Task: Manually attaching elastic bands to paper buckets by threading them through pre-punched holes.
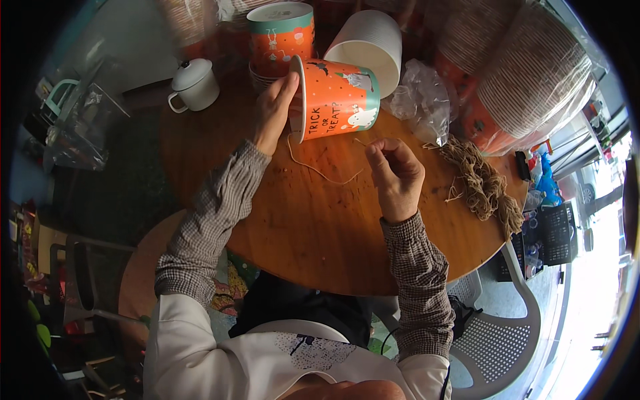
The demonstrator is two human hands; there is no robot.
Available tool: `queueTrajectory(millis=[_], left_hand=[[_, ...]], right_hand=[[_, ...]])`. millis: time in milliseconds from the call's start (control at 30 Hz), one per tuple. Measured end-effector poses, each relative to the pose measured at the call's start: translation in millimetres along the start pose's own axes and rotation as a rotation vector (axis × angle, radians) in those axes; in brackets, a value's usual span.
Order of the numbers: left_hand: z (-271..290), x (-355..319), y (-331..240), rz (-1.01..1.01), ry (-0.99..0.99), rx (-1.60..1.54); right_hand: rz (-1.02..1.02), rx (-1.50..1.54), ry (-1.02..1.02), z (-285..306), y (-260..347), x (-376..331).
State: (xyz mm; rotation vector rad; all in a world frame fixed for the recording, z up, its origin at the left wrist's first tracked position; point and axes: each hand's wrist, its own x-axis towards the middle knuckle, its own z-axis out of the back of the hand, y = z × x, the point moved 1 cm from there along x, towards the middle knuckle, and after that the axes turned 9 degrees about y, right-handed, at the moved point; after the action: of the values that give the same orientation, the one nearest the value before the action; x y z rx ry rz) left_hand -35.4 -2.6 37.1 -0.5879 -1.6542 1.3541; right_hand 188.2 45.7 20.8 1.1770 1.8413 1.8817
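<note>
The round wooden table [320, 233] fills the middle of the view, its bare brown top bending toward the rim; along its far right edge lean tall sleeves of stacked paper cups wrapped in clear film [533, 73]; nearer, a heap of cut twine pieces [483, 187] lies by the right edge, with a crumpled clear plastic bag [423, 100] just beyond it.

At the far side stand 1 upright orange and teal paper cup [280, 37], 1 white ribbed paper cup [370, 43] lying tipped with its mouth toward the camera, and a small white lidded enamel mug [193, 85] to the left.

The orange printed paper bucket [337, 99] lies on its side on the table's far half, mouth to the left; the left hand [273, 113] grasps it at the rim, thumb along the lip and fingers tucked inside; the right hand [397, 175] is closed in a pinch on 1 end of the length of twine [320, 170], which loops slack across the wood back toward the bucket's rim; whether its other end is already fixed there I cannot tell.

To do this well, I judge, the left hand should brace the bucket so it cannot roll; the right should pinch close to the twine's tip, so the frayed end stays stiff; draw out slack gently, without tearing the paper wall.
</note>
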Motion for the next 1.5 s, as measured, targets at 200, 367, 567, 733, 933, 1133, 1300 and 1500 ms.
queueTrajectory(millis=[200, 367, 567, 733, 933, 1133, 1300, 1500], left_hand=[[-21, -8, 26, -0.1, 0.095, 0.026], [-38, -38, 47, -0.182, 0.347, 0.076], [-51, -55, 48, -0.183, 0.507, 0.338], [-57, -59, 39, -0.205, 0.469, 0.384], [-56, -59, 42, -0.244, 0.462, 0.401], [-56, -59, 40, -0.25, 0.454, 0.434], [-59, -58, 31, -0.216, 0.502, 0.424], [-56, -60, 42, -0.212, 0.494, 0.465]], right_hand=[[0.223, -0.23, -0.131, 5, -2, 5], [0.327, -0.516, -0.185, 6, -9, 8], [0.23, -0.507, -0.208, 6, -14, 8], [0.196, -0.554, -0.193, 6, -14, 7], [0.244, -0.73, -0.181, 4, -10, 8], [0.246, -0.723, -0.182, 6, -11, 8], [0.253, -0.738, -0.181, 7, -13, 8], [0.249, -0.77, -0.171, 5, -13, 9]])
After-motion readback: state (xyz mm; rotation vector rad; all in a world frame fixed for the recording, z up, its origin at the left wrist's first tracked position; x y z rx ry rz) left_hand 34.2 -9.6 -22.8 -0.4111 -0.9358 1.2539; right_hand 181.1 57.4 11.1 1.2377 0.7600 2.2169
